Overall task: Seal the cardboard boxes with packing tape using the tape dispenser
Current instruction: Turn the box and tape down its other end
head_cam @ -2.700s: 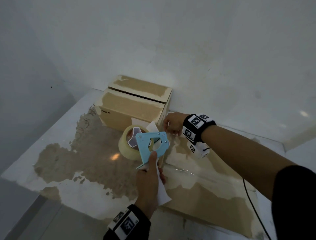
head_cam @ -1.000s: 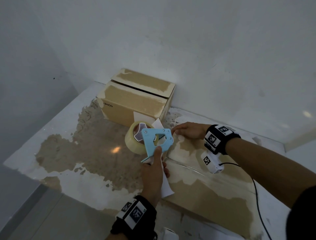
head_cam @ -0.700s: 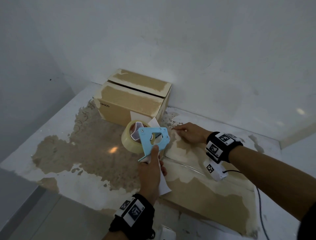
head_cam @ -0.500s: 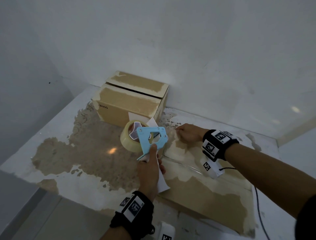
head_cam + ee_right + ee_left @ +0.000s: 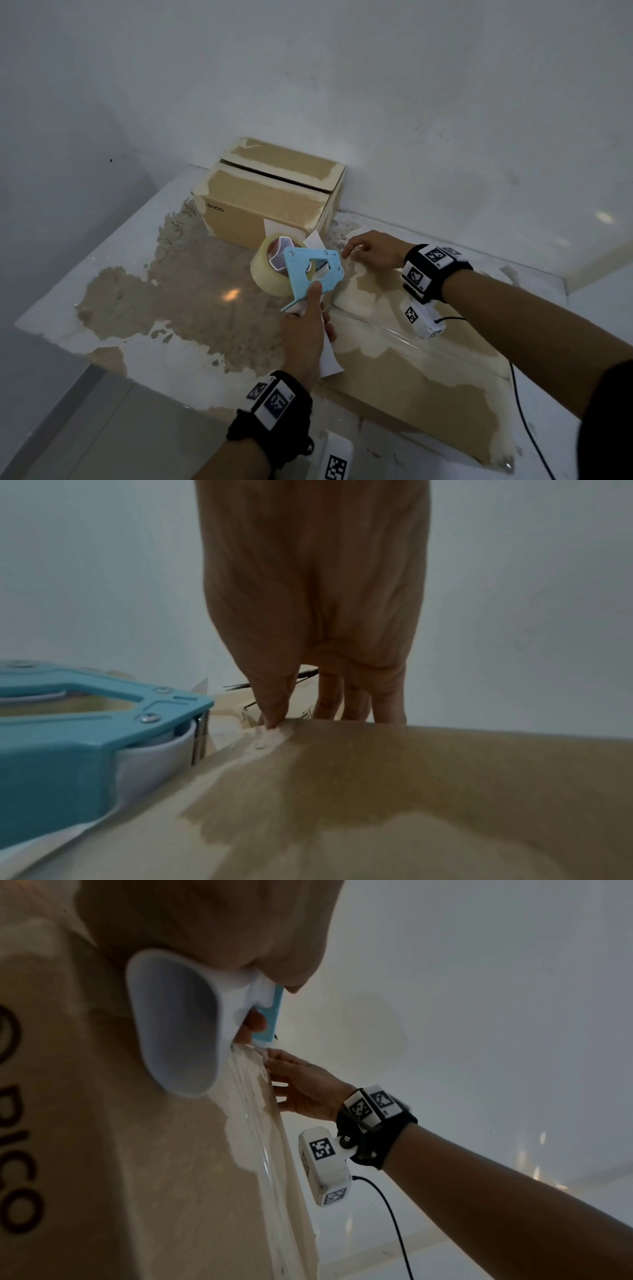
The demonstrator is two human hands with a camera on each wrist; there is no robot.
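The left hand (image 5: 303, 337) has its grip closed around the white handle of the one tape dispenser (image 5: 310, 270), thumb up against the blue frame. The fingers under the handle are mostly hidden. The left wrist view shows little more than the handle's flared end and a blur of palm.

The dispenser stands on the top of the large cardboard box (image 5: 411, 377), near that top's far edge, and carries a single roll of clear tape (image 5: 265, 275). Its toothed blade sits low, close to the cardboard. A shiny strip of tape (image 5: 376, 329) runs along the seam from the dispenser toward the near right corner; whether it is cut from the roll cannot be told.

The right hand (image 5: 371, 251) holds nothing: its grip is loose, with the fingers extended and the fingertips (image 5: 272, 718) pressing down at the far edge, just beside the dispenser's nose.

There are two boxes. The small cardboard box (image 5: 267, 202) is beyond the far edge against the wall, and whether it rests on the large one is unclear. Its flaps are down with a dark slit between them. The contents of both boxes are hidden, and the large box's near right corner is cut off.
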